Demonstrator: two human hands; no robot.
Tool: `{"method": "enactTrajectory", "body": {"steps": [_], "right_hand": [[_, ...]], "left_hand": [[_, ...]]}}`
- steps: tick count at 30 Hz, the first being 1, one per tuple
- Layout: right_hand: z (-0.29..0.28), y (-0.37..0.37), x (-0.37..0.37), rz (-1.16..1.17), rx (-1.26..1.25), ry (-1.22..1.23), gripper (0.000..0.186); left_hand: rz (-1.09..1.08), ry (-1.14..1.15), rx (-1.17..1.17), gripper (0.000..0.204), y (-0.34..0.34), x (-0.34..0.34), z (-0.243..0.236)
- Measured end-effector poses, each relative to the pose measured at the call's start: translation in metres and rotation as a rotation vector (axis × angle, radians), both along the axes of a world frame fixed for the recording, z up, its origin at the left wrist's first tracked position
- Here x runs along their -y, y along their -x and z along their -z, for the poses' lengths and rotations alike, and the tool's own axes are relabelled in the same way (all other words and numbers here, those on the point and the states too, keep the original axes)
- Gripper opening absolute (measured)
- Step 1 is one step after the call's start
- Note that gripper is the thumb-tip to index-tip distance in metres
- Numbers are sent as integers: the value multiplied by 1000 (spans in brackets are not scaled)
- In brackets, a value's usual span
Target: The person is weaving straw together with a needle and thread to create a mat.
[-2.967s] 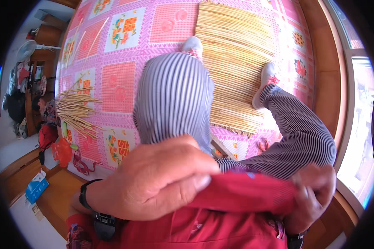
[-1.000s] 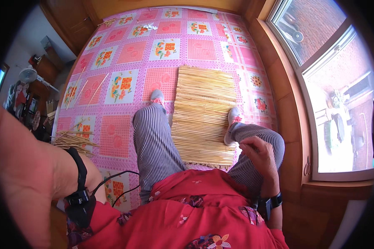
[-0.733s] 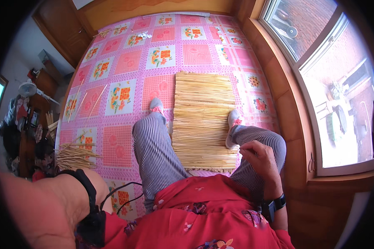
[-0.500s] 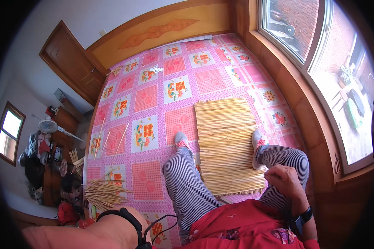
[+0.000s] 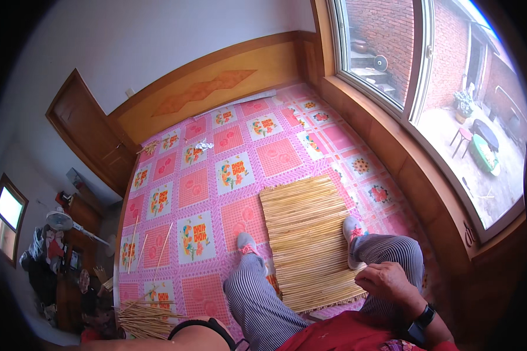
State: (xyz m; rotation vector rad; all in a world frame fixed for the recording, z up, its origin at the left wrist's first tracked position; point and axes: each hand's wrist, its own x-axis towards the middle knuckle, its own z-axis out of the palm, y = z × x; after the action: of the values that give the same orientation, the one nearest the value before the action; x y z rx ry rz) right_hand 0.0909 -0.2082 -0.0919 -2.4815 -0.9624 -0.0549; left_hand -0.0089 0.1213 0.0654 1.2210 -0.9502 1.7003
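By the stick mat (image 5: 304, 234), right hand (image 5: 387, 282) had released red shirt (image 5: 328, 332).
It curled, contents unclear, mat untouched; left hand unseen.

Ribbed, reed-like mat (image 5: 307, 240), smooth plastic-looking sheet (image 5: 202, 297), matt cloth trousers (image 5: 260, 301), smooth wooden door (image 5: 91, 131), rough brick wall (image 5: 386, 50)

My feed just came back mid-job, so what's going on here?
A mat of pale stalks lies flat between a person's shoes. Their right hand, fingers curled, is by the right leg; nothing shows in it. The left arm is cut off at the lower edge. Loose stalks lie left, on the pink patterned cover.
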Motion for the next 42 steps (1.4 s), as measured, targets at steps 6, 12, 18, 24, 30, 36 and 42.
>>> {"method": "enactTrajectory", "body": {"steps": [6,12,18,24,30,36,42], "right_hand": [[0,-4,2,-25,6,-56,12],[1,-3,5,-22,-28,-20,11],[10,-2,11,19,-88,-53,11],[4,-6,18,48,-125,-130,12],[4,-5,13,47,-56,-54,9],[-5,-1,13,106,-150,-121,10],[-35,-9,4,72,-250,-171,10]], "left_hand": [[74,0,32,57,-27,21,-17],[162,-13,110,54,-54,38,-28],[160,-121,-253,52,-95,56,-13],[102,-320,-1020,18,-162,60,73],[300,-121,-1478,20,-196,56,166],[301,-74,-1500,18,-201,56,167],[303,158,-1508,20,-217,39,173]]}}
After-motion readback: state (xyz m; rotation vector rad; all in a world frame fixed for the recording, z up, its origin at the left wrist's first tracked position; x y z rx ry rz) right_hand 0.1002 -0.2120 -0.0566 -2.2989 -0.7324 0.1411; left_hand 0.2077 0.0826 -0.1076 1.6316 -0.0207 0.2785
